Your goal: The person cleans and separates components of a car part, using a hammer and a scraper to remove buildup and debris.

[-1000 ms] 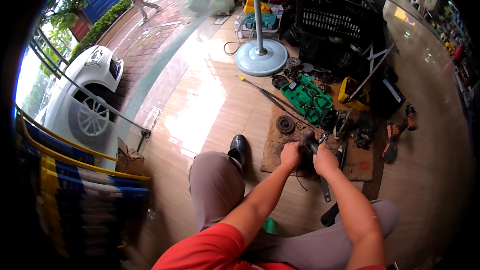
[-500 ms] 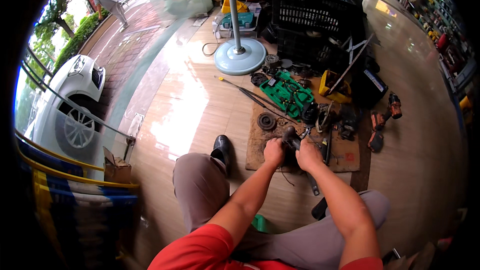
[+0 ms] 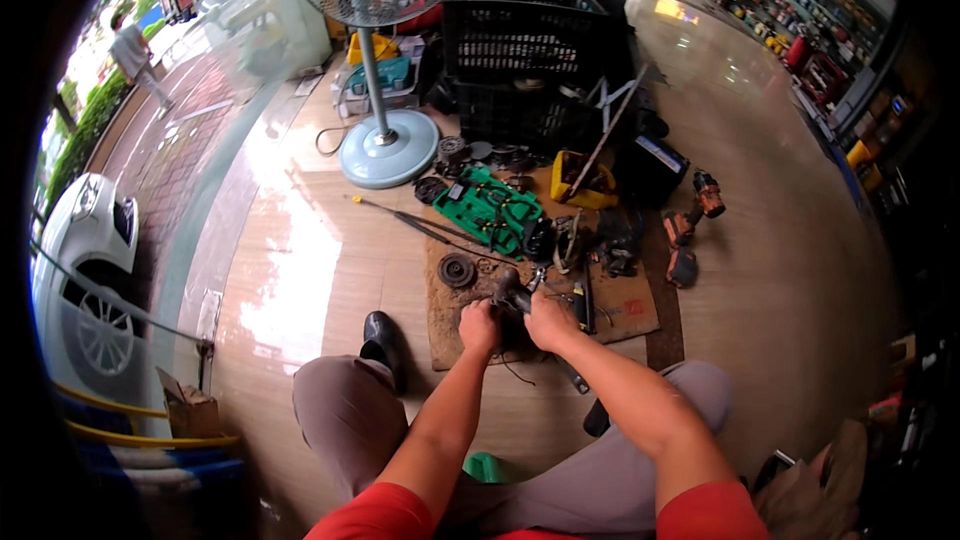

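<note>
Both my hands are over a brown cardboard sheet (image 3: 450, 345) on the floor in front of me. My right hand (image 3: 548, 322) is closed around a hammer (image 3: 512, 286), close to its dark head; the handle end points back toward me. My left hand (image 3: 480, 328) is closed on a dark, greasy part (image 3: 512, 338), mostly hidden between the hands, with a thin wire by it. Just beyond the hands lies a shiny metal tool (image 3: 538, 276). A round dark disc (image 3: 457, 270) rests on the cardboard at the left.
Beyond the cardboard lie a green tool case (image 3: 487, 210), a yellow bin (image 3: 584, 180) and a black box (image 3: 655, 168). Orange-black power tools (image 3: 682, 228) are at the right. A fan's round base (image 3: 388, 148) and black crates (image 3: 520, 50) stand farther back. My shoe (image 3: 383, 338) is left of the cardboard.
The view has swung toward the right, so the scene sits farther left. My hands keep nearly the same place over the cardboard, both still closed.
</note>
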### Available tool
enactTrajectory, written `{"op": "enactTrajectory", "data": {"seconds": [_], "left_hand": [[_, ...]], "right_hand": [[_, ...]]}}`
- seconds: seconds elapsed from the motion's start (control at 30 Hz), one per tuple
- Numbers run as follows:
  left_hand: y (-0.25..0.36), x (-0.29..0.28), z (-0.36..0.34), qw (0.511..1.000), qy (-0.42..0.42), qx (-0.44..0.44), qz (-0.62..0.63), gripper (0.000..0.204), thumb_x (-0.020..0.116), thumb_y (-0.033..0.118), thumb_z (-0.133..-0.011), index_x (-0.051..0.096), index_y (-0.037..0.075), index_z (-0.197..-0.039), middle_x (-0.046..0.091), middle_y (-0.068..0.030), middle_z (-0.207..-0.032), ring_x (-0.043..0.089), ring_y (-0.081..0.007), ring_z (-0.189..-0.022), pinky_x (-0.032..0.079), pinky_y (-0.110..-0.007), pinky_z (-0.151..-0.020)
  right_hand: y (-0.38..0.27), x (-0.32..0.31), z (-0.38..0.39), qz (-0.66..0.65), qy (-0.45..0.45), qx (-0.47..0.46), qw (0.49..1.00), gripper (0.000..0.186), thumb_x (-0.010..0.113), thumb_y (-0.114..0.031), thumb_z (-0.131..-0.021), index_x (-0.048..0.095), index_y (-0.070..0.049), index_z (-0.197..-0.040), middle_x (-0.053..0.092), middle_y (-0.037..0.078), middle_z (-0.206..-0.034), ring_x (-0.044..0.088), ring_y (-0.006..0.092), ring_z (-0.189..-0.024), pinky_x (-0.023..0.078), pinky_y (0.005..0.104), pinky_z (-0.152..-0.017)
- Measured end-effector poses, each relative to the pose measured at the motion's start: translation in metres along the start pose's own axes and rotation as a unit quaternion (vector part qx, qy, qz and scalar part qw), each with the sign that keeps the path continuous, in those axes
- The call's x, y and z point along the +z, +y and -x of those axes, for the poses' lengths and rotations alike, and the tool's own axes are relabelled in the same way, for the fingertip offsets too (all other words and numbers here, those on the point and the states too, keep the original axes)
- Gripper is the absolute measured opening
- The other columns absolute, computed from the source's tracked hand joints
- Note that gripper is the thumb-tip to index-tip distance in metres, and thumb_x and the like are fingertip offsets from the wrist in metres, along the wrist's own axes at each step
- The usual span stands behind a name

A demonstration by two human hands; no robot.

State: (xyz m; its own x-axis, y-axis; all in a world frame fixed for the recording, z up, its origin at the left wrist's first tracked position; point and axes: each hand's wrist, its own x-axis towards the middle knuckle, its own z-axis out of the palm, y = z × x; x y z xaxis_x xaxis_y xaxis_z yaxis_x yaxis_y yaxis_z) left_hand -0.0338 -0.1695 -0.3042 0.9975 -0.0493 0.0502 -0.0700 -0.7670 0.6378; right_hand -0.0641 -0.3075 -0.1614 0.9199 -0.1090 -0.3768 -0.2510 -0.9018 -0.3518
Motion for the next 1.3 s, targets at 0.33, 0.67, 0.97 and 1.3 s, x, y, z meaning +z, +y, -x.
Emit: {"op": "enactTrajectory", "data": {"seconds": [0.33, 0.67, 0.97, 1.3], "left_hand": [[0.0, -0.001, -0.001, 1.0, 0.006, 0.004, -0.003, 0.02, 0.067, 0.027, -0.083, 0.069, 0.01, -0.094, 0.064, -0.0127, -0.095, 0.059, -0.0349, -0.094, 0.05, -0.046, -0.078], [-0.014, 0.009, -0.001, 0.998, 0.024, 0.047, -0.015, 0.024, 0.064, 0.029, -0.086, 0.064, 0.007, -0.096, 0.062, -0.0148, -0.094, 0.058, -0.0364, -0.091, 0.049, -0.046, -0.077], [0.0, -0.001, -0.005, 1.0, 0.002, 0.018, -0.016, 0.022, 0.065, 0.027, -0.085, 0.065, 0.005, -0.089, 0.064, -0.0144, -0.096, 0.058, -0.036, -0.094, 0.049, -0.047, -0.079], [-0.002, 0.001, -0.006, 1.0, 0.006, 0.014, -0.014, 0.021, 0.068, 0.025, -0.082, 0.065, 0.006, -0.088, 0.064, -0.0132, -0.094, 0.058, -0.0356, -0.093, 0.049, -0.046, -0.08]], "right_hand": [[-0.015, -0.008, 0.011, -0.027, 0.105, -0.051, 0.993, 0.029, 0.061, -0.027, -0.088, 0.052, -0.001, -0.1, 0.066, 0.023, -0.093, 0.065, 0.0416, -0.09, 0.051, 0.0507, -0.078], [-0.003, 0.002, -0.002, -0.027, 0.097, -0.069, 0.993, 0.028, 0.063, -0.026, -0.087, 0.053, -0.003, -0.099, 0.066, 0.022, -0.094, 0.064, 0.0414, -0.09, 0.051, 0.0509, -0.076], [-0.006, -0.004, 0.004, 0.034, 0.037, -0.087, 0.995, 0.027, 0.06, -0.024, -0.09, 0.052, -0.002, -0.103, 0.067, 0.022, -0.096, 0.065, 0.0404, -0.092, 0.052, 0.0492, -0.081], [-0.017, -0.003, 0.003, -0.026, 0.044, -0.069, 0.996, 0.03, 0.061, -0.025, -0.089, 0.05, 0.0, -0.103, 0.067, 0.024, -0.093, 0.064, 0.0425, -0.09, 0.05, 0.051, -0.078]]}}
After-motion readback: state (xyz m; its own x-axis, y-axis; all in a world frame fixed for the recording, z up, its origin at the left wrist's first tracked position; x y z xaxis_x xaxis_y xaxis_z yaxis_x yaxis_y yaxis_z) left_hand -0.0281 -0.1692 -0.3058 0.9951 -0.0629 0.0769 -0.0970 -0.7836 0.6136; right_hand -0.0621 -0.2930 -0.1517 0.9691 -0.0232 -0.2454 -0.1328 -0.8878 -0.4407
